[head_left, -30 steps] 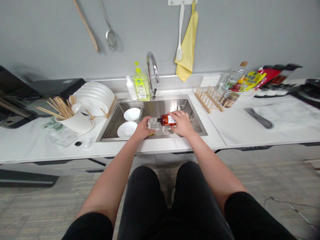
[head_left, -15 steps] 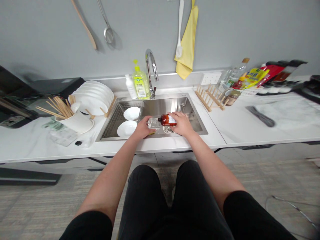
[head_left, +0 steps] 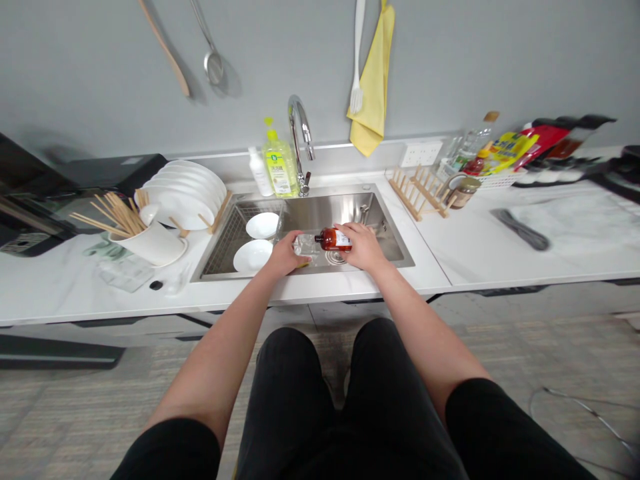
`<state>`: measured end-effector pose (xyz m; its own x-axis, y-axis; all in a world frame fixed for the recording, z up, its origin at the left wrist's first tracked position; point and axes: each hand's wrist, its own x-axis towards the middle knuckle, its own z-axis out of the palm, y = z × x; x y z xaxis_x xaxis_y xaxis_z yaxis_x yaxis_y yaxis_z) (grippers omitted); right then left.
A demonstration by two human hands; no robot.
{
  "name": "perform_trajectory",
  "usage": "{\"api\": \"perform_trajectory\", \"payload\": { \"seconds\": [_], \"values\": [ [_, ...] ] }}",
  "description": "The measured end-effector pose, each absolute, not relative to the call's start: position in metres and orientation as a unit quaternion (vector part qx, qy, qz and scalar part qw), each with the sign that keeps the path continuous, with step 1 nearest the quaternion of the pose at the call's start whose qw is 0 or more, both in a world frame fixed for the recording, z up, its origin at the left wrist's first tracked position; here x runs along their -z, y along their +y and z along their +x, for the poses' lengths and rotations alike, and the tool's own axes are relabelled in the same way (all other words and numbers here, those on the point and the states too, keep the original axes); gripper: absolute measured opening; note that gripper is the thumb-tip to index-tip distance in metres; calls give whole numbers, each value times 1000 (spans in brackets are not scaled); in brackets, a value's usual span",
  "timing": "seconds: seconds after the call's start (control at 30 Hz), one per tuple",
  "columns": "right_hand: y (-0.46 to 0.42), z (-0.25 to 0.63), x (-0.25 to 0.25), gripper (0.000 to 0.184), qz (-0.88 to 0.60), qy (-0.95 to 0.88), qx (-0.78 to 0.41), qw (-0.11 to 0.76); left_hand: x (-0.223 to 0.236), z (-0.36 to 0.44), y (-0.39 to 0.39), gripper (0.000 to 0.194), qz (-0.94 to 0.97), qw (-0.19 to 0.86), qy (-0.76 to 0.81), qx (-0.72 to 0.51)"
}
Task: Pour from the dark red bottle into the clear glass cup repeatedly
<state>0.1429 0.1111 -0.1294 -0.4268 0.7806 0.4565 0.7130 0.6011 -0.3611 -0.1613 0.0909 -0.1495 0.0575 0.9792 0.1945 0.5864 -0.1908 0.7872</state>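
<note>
Over the steel sink (head_left: 390, 233), my right hand (head_left: 364, 245) is wrapped round a brown bottle with a white label (head_left: 334, 239), tipped on its side with the neck pointing left. Its mouth meets a clear glass (head_left: 304, 244) that my left hand (head_left: 283, 256) grips just to the left. A bit of yellow shows under my left hand. Two white bowls (head_left: 254, 255) lie in the wire rack in the sink's left half.
A faucet (head_left: 299, 133) and a yellow-green soap bottle (head_left: 280, 167) stand behind the sink. Stacked white plates (head_left: 186, 193) and a cup of chopsticks (head_left: 145, 241) are on the left counter. A wooden rack (head_left: 419, 193), jars and packets are on the right.
Both hands keep their hold over the sink with the bottle tipped toward the glass. The view has shifted slightly downward; nothing else moved.
</note>
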Motion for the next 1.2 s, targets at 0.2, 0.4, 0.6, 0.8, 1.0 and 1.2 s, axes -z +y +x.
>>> {"api": "perform_trajectory", "payload": {
  "seconds": [0.2, 0.4, 0.6, 0.8, 1.0, 1.2],
  "values": [
    [113, 142, 133, 85, -439, -843, -53, 305, 153, -162, 93, 85, 679, 274, 571, -372],
    [115, 143, 135, 87, -443, -844, -54, 299, 150, -161, 91, 85, 677, 262, 581, -368],
    [116, 144, 139, 86, -442, -843, -56, 302, 147, -159, 91, 85, 683, 239, 586, -364],
    [117, 144, 141, 88, -443, -839, -72, 308, 142, -159, 90, 84, 688, 246, 575, -368],
    [121, 145, 146, 88, -422, -838, -96, 332, 136, -160, 91, 83, 704, 238, 571, -348],
    [123, 145, 149, 92, -414, -835, -116, 343, 131, -161, 94, 85, 709, 231, 566, -351]
  ]
}}
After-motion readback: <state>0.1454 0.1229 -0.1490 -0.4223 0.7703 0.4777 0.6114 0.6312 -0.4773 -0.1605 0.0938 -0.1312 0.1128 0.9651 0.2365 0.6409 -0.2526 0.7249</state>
